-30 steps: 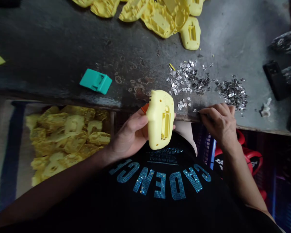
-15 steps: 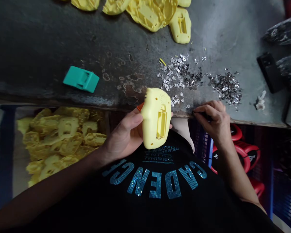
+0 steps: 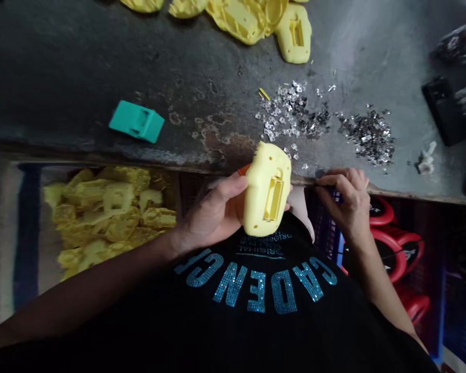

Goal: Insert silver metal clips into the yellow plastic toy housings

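My left hand [image 3: 221, 210] is wrapped round a yellow plastic housing [image 3: 266, 194], its battery compartment facing up. A bit of orange [image 3: 244, 169] shows between the thumb and the far side of that housing. At the table's front edge, my right hand [image 3: 345, 197] has thumb and forefinger pinched together; whatever lies between them, if anything, is too small to make out. Just beyond the fingers lie a loose scatter of small metal contact plates [image 3: 285, 111] and a denser pile of metal pieces [image 3: 368, 135].
A teal plastic block [image 3: 136, 122] sits on the dark table [image 3: 81, 62]. More yellow housings [image 3: 241, 18] lie at the back. Below the edge are a heap of yellow shells [image 3: 116, 207] on the left and red round items [image 3: 396, 248] on the right. A black object [image 3: 442, 111] lies far right.
The yellow housing and my left hand have shifted right, closer to my right hand. My right hand stays pinched at the table edge. The whole view has shifted slightly.
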Demonstrator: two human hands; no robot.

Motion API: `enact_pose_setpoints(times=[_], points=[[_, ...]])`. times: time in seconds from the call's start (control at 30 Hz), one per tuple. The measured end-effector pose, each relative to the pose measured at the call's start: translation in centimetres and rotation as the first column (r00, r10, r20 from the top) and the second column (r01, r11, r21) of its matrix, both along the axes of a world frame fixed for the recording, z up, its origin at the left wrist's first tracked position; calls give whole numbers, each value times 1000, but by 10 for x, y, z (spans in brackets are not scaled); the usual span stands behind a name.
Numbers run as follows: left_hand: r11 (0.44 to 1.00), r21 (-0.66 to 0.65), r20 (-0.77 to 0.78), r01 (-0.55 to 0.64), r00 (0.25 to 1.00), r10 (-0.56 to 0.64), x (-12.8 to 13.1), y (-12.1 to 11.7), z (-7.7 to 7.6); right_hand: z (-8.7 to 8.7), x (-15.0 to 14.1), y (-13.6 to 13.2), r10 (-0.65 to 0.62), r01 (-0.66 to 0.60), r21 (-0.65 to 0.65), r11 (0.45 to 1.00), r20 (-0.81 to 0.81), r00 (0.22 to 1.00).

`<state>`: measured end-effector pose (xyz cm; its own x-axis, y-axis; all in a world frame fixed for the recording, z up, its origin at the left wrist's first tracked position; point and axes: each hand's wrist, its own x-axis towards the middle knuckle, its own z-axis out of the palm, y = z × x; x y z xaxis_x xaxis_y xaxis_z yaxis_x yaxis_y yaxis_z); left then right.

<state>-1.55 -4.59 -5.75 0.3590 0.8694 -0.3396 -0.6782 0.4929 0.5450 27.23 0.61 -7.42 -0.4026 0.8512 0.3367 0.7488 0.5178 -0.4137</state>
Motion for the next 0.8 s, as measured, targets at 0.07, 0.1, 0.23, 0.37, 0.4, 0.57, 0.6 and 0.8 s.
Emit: enact_pose_setpoints(times=[0.07, 0.1, 0.23, 0.37, 0.4, 0.57, 0.6, 0.8], points=[[999, -29, 22, 34, 999, -33, 1, 0, -1, 4, -4, -4, 14, -21, -48, 999, -150, 989], [998, -40, 33, 48, 998, -47, 2, 0, -2, 8, -8, -5, 27, -54, -94, 994, -274, 961], [992, -54, 84, 113, 991, -108, 5, -2, -5, 37, -24, -4, 69, -329, -296, 896, -641, 765], [984, -41, 115, 175, 979, -169, 7, -5, -5, 62, -38, 7, 153, -452, -368, 813, -613, 775], [981, -35, 121, 189, 976, -183, 7, -6, -5, 66, -40, 9, 168, -452, -378, 808, -588, 791], [975, -42, 127, 219, 969, -212, 5, -9, -7, 77, -42, 16, 271, -451, -362, 816, -448, 852], [974, -48, 123, 221, 969, -214, 5, -9, -8, 79, -43, 17, 293, -454, -350, 820, -424, 857], [968, -30, 136, 248, 961, -242, 5, -11, -9, 93, -45, 25, 373, -450, -340, 826, -269, 888]])
